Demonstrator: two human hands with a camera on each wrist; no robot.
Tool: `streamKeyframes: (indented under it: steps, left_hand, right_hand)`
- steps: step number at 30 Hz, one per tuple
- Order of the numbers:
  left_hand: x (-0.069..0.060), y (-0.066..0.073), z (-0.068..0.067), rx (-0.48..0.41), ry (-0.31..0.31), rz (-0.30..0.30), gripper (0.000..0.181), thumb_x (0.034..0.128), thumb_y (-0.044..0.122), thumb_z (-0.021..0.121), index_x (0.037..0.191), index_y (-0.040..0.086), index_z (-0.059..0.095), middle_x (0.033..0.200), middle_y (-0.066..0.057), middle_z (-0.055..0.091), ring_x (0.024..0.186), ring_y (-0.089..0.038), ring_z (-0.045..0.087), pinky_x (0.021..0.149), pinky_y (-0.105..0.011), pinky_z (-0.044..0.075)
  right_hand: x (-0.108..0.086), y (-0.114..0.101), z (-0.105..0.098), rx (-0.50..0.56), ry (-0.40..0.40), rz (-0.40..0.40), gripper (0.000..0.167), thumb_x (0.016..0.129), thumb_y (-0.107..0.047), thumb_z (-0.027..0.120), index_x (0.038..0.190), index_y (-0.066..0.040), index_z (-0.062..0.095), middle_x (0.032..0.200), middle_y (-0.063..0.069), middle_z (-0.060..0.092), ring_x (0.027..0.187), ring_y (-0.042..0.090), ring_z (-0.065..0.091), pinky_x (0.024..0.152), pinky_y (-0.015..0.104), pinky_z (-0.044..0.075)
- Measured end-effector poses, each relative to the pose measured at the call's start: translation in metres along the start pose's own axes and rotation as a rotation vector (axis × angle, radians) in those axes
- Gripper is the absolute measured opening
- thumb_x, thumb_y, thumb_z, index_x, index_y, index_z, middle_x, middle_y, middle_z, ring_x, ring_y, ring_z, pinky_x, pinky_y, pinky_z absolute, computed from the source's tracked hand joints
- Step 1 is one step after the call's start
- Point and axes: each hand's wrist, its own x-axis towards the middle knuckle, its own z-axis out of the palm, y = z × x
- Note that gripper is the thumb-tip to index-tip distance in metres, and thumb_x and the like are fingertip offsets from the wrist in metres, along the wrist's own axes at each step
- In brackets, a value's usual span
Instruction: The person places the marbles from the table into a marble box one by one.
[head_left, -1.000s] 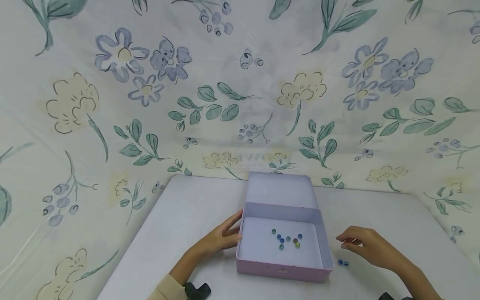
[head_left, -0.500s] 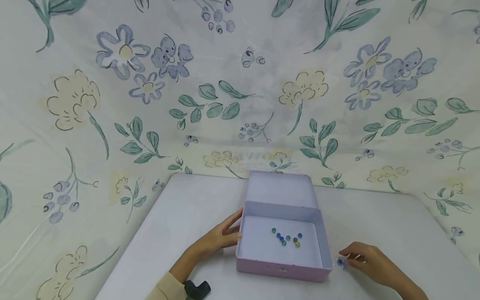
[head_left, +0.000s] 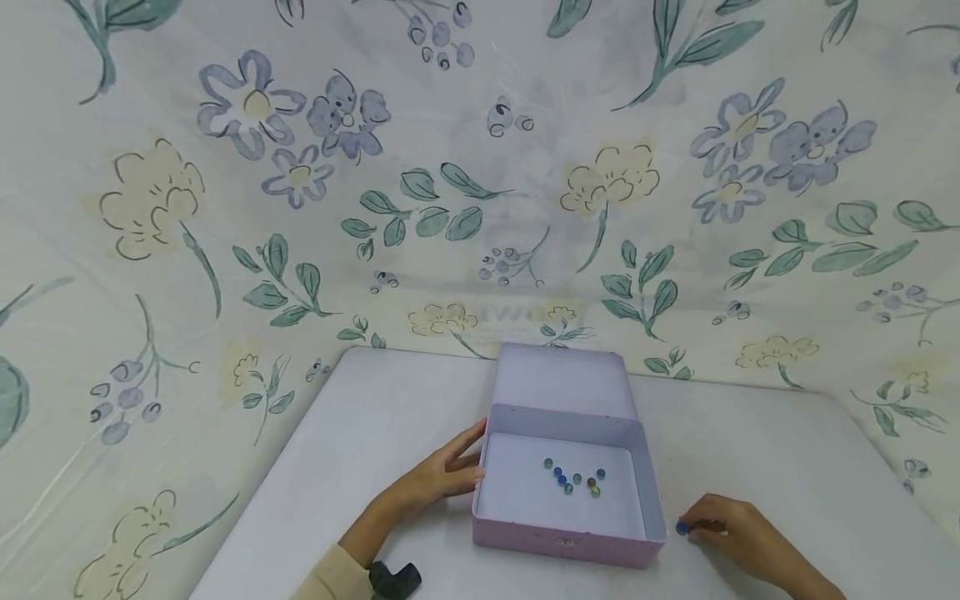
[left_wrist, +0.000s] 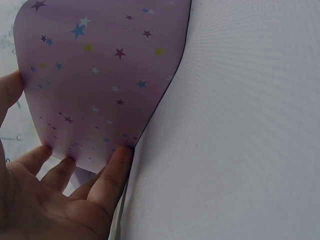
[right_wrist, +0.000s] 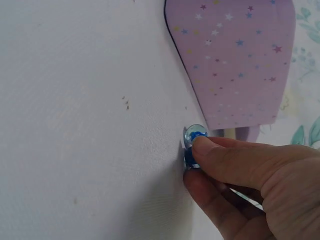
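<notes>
An open pink tin box (head_left: 567, 543) with a star print stands on the table, its lid (head_left: 562, 383) tipped back. Several glass marbles (head_left: 577, 478) in blue, green, yellowish and brown lie on its floor. Against the box's left wall (left_wrist: 100, 85) rests my left hand (head_left: 431, 479), fingers spread and touching it. To the right of the box my right hand (head_left: 738, 533) pinches a dark blue marble (right_wrist: 189, 158) at table level between thumb and fingers. A clear-and-blue marble (right_wrist: 195, 132) lies right beside it, close to the thumb tip.
The white table (head_left: 405, 392) extends on both sides of the box. Floral-patterned sheeting (head_left: 450, 167) hangs behind it. Small dark specks (right_wrist: 126, 103) mark the table surface near my right hand. A black strap piece (head_left: 395, 579) sits at my left wrist.
My right hand has come down onto the two marbles beside the box, and its fingers have closed on one. A green marble in the box rolled slightly. The left hand stays put.
</notes>
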Motion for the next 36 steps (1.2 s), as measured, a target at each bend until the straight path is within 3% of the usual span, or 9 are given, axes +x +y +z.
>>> streamKeyframes:
  steps: [12,18,23,26,30,36]
  left_hand:
    - [0.001,0.000,0.000,0.008,-0.004,0.001,0.076,0.1022,0.019,0.056,0.162,0.028,0.010,0.170,-0.002,0.000,0.153,-0.044,0.014,0.113,-0.055,0.040]
    - [0.000,0.000,0.001,0.009,0.002,-0.001,0.076,0.1020,0.019,0.056,0.162,0.028,0.010,0.170,-0.001,0.000,0.153,-0.044,0.015,0.114,-0.054,0.040]
    - [-0.002,-0.001,0.000,0.002,-0.005,-0.001,0.074,0.1031,0.018,0.054,0.162,0.030,0.011,0.170,-0.001,0.000,0.153,-0.043,0.014,0.115,-0.052,0.040]
    - [-0.001,-0.001,-0.001,0.002,-0.007,0.004,0.074,0.1029,0.019,0.055,0.162,0.031,0.011,0.170,-0.001,-0.001,0.153,-0.043,0.013,0.115,-0.052,0.040]
    - [-0.001,0.000,-0.003,0.012,-0.003,0.012,0.076,0.1024,0.020,0.056,0.162,0.028,0.009,0.170,-0.001,-0.002,0.153,-0.043,0.013,0.114,-0.052,0.040]
    - [0.000,-0.003,-0.002,0.019,-0.013,0.002,0.076,0.1032,0.019,0.054,0.162,0.028,0.007,0.170,0.000,-0.003,0.154,-0.043,0.012,0.115,-0.053,0.040]
  right_hand:
    - [-0.001,-0.001,-0.002,-0.010,-0.003,0.029,0.014,0.081,-0.004,0.078,0.091,-0.014,0.075,0.087,-0.005,0.071,0.080,-0.006,0.062,0.065,0.018,0.056]
    - [0.002,-0.003,-0.012,0.005,-0.042,0.130,0.011,0.085,-0.008,0.075,0.092,-0.016,0.076,0.088,-0.006,0.072,0.082,-0.008,0.061,0.068,0.018,0.056]
    - [0.008,-0.004,-0.025,0.038,0.002,0.088,0.013,0.085,-0.002,0.074,0.095,-0.010,0.074,0.091,0.001,0.073,0.085,-0.007,0.063,0.068,0.018,0.057]
    - [0.018,-0.009,-0.039,0.081,0.023,0.045,0.012,0.088,-0.002,0.072,0.099,-0.008,0.073,0.094,0.005,0.072,0.086,-0.005,0.065,0.069,0.018,0.058]
    - [0.040,-0.025,-0.052,0.087,0.064,-0.011,0.018,0.088,0.000,0.072,0.102,-0.011,0.073,0.097,0.001,0.072,0.088,-0.003,0.066,0.071,0.019,0.059]
    - [0.080,-0.048,-0.055,0.134,0.055,-0.065,0.017,0.090,-0.004,0.071,0.104,-0.013,0.074,0.099,0.000,0.072,0.090,0.001,0.067,0.075,0.019,0.059]
